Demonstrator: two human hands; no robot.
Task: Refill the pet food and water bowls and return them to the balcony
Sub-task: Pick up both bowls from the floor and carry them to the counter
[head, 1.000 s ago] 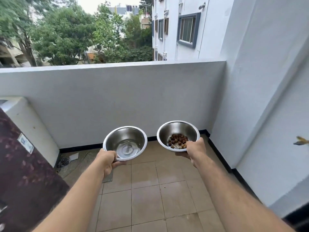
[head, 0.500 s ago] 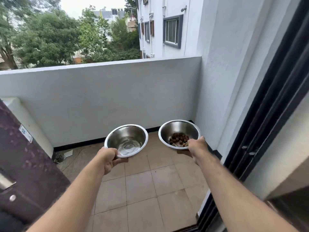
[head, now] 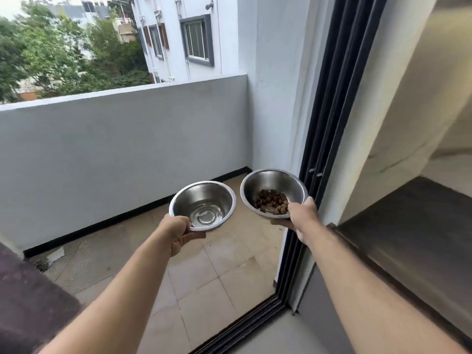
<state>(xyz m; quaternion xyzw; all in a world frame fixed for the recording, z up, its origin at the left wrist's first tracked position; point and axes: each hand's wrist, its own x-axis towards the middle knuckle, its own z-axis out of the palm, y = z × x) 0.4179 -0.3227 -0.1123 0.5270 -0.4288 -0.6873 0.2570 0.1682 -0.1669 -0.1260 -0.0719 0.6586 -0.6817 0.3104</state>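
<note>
Two steel bowls hang in the air over the tiled balcony floor [head: 224,272]. The water bowl [head: 204,198] holds a shallow pool of water, and my left hand [head: 178,231] grips its near rim. The food bowl [head: 270,185] has a small heap of brown kibble [head: 272,201] in its bottom; my right hand [head: 301,215] holds it at the near right rim. The food bowl tilts slightly toward me. The two bowls are side by side, apart by a narrow gap.
A grey parapet wall [head: 122,149] closes the far side of the balcony. A black sliding-door frame [head: 324,139] and floor track [head: 245,325] run along the right. A dark surface [head: 28,302] sits at lower left; a scrap of paper [head: 55,255] lies by the wall.
The view has swung left and back, so the door frame and indoor room now fill the right side. Both bowls stay held in my hands at about the same height.
</note>
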